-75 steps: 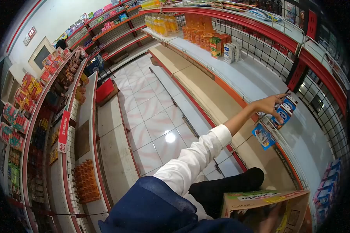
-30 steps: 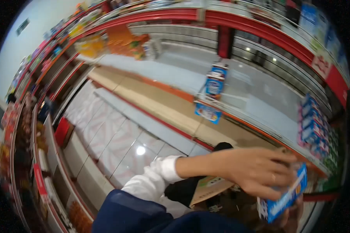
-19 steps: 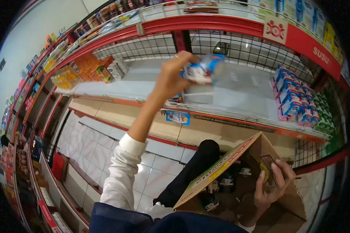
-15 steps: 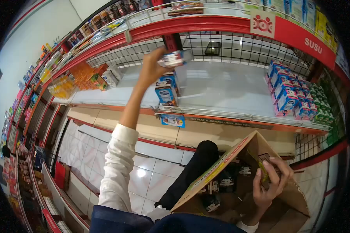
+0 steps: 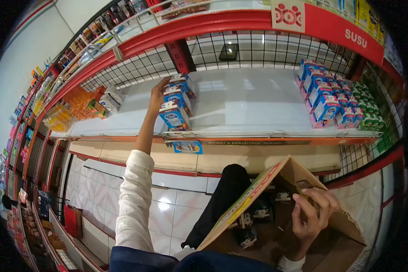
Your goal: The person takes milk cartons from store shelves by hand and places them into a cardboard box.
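Head view: cartons [image 5: 176,99] shelved, packs [image 5: 262,214] remaining in box [image 5: 255,199]; left hand [image 5: 157,94] half-curled at cartons, right hand [image 5: 313,216] half-open, grips unclear.

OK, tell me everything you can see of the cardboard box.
The cardboard box looks plain brown inside, with yellow, green and red print on the outer wall at picture left. It is open towards the camera, its edge at picture right looks ragged, and its base is hidden. Several dark packs with white markings lie inside. It sits below the shelf, close beside a dark trouser leg. The right hand curls over the opening; contact is unclear.
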Tool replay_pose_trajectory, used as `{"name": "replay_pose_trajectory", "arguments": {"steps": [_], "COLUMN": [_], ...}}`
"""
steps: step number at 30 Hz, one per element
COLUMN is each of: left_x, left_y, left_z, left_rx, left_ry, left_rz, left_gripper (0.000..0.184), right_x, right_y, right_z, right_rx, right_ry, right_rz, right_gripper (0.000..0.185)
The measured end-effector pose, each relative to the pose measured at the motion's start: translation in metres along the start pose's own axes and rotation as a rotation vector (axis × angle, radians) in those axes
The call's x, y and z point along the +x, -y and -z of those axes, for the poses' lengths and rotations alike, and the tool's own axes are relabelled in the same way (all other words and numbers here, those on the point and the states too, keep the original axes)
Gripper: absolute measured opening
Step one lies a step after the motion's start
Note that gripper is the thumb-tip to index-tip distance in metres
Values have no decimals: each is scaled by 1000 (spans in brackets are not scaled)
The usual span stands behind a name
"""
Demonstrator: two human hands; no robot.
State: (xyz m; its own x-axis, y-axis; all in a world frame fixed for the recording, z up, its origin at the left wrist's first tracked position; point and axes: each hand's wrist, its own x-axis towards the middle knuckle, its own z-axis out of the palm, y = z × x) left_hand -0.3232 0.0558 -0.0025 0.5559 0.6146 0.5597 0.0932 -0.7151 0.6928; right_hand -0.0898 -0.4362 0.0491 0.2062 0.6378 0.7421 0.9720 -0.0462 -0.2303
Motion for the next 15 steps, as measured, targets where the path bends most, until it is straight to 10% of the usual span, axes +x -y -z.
{"name": "replay_pose_trajectory", "arguments": {"steps": [8, 10, 15], "left_x": [7, 4, 4], "left_y": [106, 135, 72], "left_z": [24, 37, 18], "left_rx": [90, 40, 177], "left_ry": [-5, 122, 49], "left_rz": [84, -190, -26], "left_gripper": [93, 84, 58], "right_x": [9, -3, -16], "right_y": [8, -3, -8], "right_z": [-14, -22, -28], "right_rx": [340, 199, 128], "right_ry": [316, 419, 855], "right_rz": [-73, -74, -227], "right_gripper": [21, 32, 51]}}
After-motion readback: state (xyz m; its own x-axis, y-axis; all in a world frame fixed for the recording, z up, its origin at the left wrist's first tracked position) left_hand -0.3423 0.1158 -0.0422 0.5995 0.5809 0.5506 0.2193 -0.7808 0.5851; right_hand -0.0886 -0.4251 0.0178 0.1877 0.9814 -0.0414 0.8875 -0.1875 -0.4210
